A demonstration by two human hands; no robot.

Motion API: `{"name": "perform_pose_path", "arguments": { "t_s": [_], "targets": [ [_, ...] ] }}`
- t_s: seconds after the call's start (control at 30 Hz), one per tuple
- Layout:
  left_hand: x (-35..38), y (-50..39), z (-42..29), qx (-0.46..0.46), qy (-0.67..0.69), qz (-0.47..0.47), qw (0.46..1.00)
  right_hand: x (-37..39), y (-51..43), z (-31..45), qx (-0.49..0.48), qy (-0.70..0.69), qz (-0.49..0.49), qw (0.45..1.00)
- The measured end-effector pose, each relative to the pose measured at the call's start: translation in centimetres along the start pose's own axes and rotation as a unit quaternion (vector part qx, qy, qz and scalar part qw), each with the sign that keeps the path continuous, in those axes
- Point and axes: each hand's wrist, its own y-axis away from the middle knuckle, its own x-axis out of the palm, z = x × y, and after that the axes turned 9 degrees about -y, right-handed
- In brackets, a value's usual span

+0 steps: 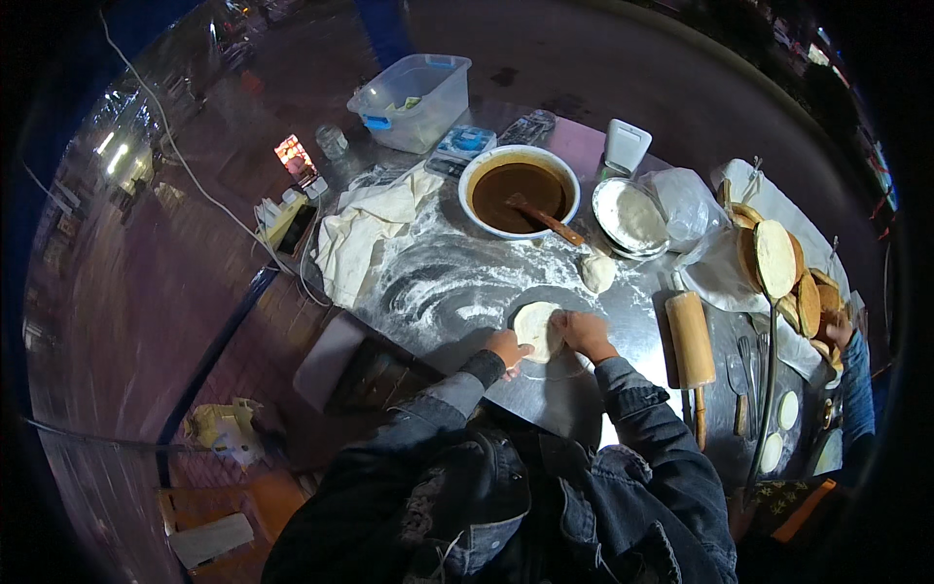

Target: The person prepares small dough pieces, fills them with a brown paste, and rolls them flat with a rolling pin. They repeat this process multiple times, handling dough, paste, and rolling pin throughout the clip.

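A flattened round of pale dough [538,332] lies on the floured metal tabletop [456,352] in front of me. At its lower left edge my left hand [509,352] grips the rim, thumb on top. My right hand [586,334], fingers curled, has hold of the opposite edge. Just beyond sits a ball of dough [598,273]. A bowl of brown paste [519,191] stands farther back, with a wooden spoon [551,223] resting in it. To my right is a wooden rolling pin [689,342].
Baked flatbreads [808,305] are heaped on white cloth at right, where another person's hand [839,328] reaches in. A flour bowl [632,217], crumpled cloth [376,223], plastic bin [419,102] and metal utensils [746,379] surround the work area. A cable [197,182] hangs at left.
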Motion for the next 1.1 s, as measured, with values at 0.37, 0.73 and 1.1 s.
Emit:
{"name": "perform_pose_path", "arguments": {
  "t_s": [0.37, 0.73, 1.1],
  "targets": [
    [-0.4, 0.3, 0.5, -0.023, 0.038, -0.038, 0.998, -0.8, -0.5, 0.8, -0.045, 0.020, 0.063, 0.997],
    [-0.6, 0.2, 0.8, -0.058, 0.018, -0.030, 0.998, -0.7, -0.4, 1.9, -0.050, 0.001, 0.008, 0.999],
    [-1.2, 0.0, 1.6, -0.054, 0.012, -0.021, 0.998, -0.5, -0.4, 2.5, -0.113, -0.032, -0.020, 0.993]
  ]
}}
